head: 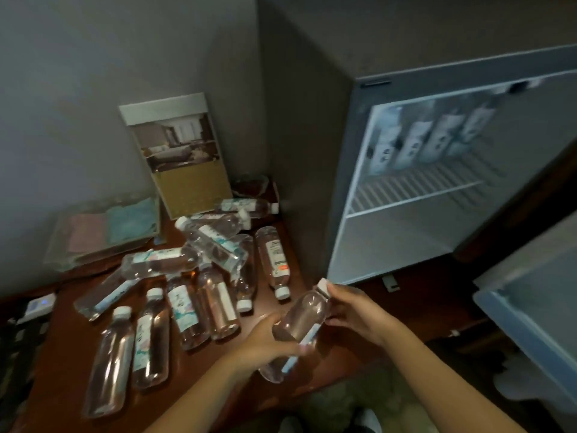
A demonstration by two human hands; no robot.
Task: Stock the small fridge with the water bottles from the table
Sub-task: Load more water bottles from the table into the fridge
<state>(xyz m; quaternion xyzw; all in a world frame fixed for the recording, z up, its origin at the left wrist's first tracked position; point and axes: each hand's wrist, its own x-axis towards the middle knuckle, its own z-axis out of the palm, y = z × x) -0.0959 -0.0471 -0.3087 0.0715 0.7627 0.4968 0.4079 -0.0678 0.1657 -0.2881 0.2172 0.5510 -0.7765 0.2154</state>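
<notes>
— What do we have in hand?

— One clear plastic water bottle with a white cap [299, 326], held tilted over the near edge of the reddish-brown wooden bench [62, 354]. Our left hand [268, 339] wraps its lower body, and our right hand [352, 307] grasps the neck just below the cap. Both grips are clenched on that bottle. Its base is partly hidden behind the left fingers, and its label shows only as a thin edge-on strip.

— And the rest of the stock?

— A loose heap of clear water bottles [193, 276] lies on its sides across the bench, several crossing one another, so we cannot count them surely. The lower ones are partly covered.

— The fridge?

— The small grey fridge [406, 182] stands just right of the bench. Four labelled bottles [427, 139] stand in a row at the back of its white wire shelf [412, 189], blurred, their print unreadable. Its right side runs out of frame. The pale panel at lower right [530, 307] looks like the door, cut off by the edge.

— Anything else?

— A framed picture [178, 154] leans against the grey wall, a clear packet with pink and blue contents [106, 229] lies beside it, and a small white device [37, 304] sits at the left, too dim to identify.
</notes>
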